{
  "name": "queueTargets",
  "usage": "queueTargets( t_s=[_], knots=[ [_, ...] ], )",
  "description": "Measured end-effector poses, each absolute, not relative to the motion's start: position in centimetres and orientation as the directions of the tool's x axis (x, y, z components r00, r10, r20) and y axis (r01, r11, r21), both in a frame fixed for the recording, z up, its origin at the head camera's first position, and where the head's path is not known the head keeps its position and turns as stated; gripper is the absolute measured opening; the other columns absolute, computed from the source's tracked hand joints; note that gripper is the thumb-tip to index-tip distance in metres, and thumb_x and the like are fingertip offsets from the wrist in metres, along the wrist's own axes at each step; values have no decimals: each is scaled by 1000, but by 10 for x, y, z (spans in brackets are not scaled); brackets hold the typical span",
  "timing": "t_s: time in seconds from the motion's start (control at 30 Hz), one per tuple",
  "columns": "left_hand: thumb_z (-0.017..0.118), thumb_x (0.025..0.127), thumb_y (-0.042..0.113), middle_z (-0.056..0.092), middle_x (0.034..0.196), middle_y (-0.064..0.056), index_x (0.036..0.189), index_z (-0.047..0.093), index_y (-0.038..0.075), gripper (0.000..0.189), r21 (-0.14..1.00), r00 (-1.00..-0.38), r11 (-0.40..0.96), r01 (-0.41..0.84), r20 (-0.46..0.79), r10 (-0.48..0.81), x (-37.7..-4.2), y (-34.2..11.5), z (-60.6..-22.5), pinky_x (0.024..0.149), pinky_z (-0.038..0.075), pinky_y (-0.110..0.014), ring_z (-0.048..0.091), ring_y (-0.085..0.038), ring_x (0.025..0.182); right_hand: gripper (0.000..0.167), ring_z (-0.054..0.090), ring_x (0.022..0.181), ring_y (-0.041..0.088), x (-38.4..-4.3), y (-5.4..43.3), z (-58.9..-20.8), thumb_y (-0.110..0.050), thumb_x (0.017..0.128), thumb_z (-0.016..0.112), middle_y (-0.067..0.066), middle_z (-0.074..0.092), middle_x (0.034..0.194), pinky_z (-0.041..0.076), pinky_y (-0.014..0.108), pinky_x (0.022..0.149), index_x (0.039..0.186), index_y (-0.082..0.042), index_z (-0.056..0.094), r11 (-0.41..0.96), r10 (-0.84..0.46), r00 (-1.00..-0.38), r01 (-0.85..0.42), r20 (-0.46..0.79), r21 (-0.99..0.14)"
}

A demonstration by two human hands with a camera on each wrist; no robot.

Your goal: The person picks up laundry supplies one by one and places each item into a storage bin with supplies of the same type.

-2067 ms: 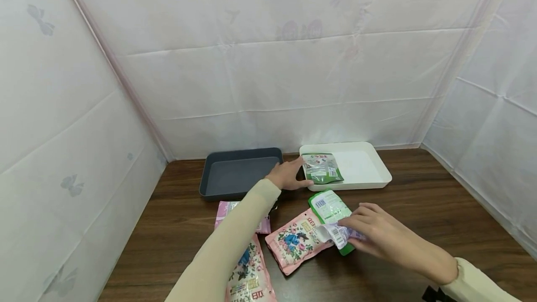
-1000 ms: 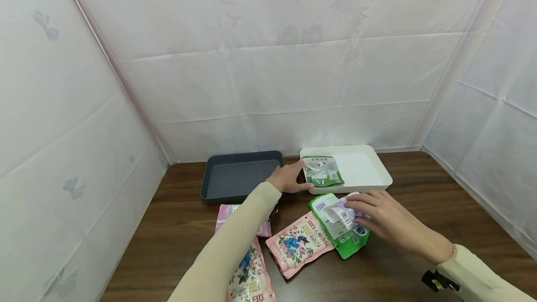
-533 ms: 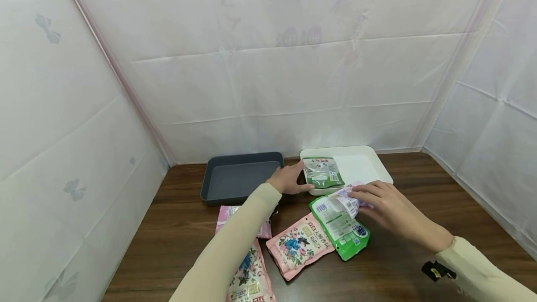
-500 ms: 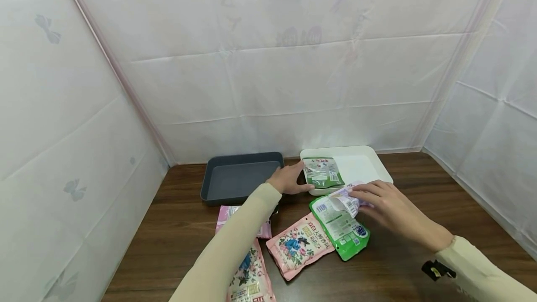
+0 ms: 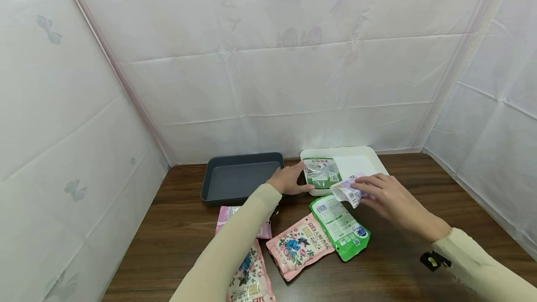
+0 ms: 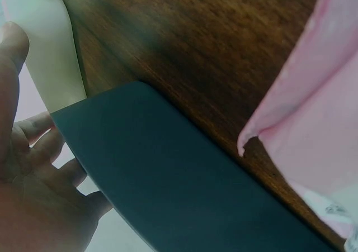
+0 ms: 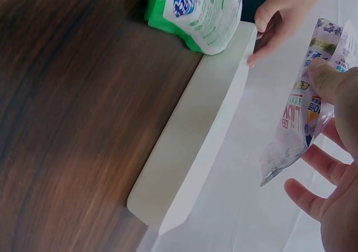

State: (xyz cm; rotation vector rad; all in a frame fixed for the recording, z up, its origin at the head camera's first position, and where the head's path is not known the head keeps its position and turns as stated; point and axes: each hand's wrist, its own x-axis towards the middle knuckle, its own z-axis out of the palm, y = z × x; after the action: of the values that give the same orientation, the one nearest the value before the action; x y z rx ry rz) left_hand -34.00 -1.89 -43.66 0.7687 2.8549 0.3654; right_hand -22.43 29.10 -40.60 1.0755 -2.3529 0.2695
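A white sheet (image 5: 126,78) with faint bow prints stands along the left side and the back of the brown wooden table (image 5: 168,232). On the table at the back left lies a dark grey tray (image 5: 239,178). A lilac-pink packet (image 5: 225,215) sits in front of it, partly hidden by the cream left sleeve (image 5: 222,250), and below that a large floral pink pouch (image 5: 255,276) runs out of view. The left hand (image 5: 288,179) is open, thumb and fingers spread, at the left end of the white tray (image 5: 361,162); whether it touches the rim I cannot tell. To the right, a second floral pouch (image 5: 299,247) lies flat with blue and pink flowers showing. A green-and-silver packet (image 5: 322,173) rests inside the white tray, at its left end. Nearer, a green-and-white pouch (image 5: 341,229) lies aslant, meeting the second floral pouch along its side. Over the white tray's near edge is the purple-and-white packet (image 5: 347,191), pinched between thumb and fingers of the right hand (image 5: 388,197); its crumpled end points left.
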Motion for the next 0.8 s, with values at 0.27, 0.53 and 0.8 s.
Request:
queueTargets(
  t_s=[0.27, 0.53, 0.8],
  knots=[
    [58, 96, 66, 38, 164, -4, 164, 27, 15, 90, 277, -856, 838, 471, -87, 510, -341, -19, -436, 120, 27, -59, 49, -29, 141, 55, 63, 111, 28, -232, 295, -407, -11, 79, 87, 8, 69, 127, 47, 48, 84, 131, -11, 71, 665, -640, -539, -746, 548, 44],
    [58, 97, 65, 37, 164, -4, 164, 27, 16, 89, 276, -860, 842, 463, -91, 503, -342, -20, -435, 120, 26, -59, 48, -29, 142, 52, 64, 112, 30, -245, 299, -409, -9, 80, 86, 10, 70, 126, 48, 49, 85, 130, -10, 72, 674, -633, -547, -738, 548, 42],
    [58, 97, 65, 39, 163, -4, 164, 27, 16, 88, 280, -861, 841, 462, -87, 502, -342, -20, -437, 120, 26, -59, 48, -29, 141, 50, 64, 111, 32, -257, 306, -413, -11, 81, 86, 13, 70, 125, 49, 53, 84, 130, -9, 71, 705, -620, -593, -709, 514, 33]
  ],
)
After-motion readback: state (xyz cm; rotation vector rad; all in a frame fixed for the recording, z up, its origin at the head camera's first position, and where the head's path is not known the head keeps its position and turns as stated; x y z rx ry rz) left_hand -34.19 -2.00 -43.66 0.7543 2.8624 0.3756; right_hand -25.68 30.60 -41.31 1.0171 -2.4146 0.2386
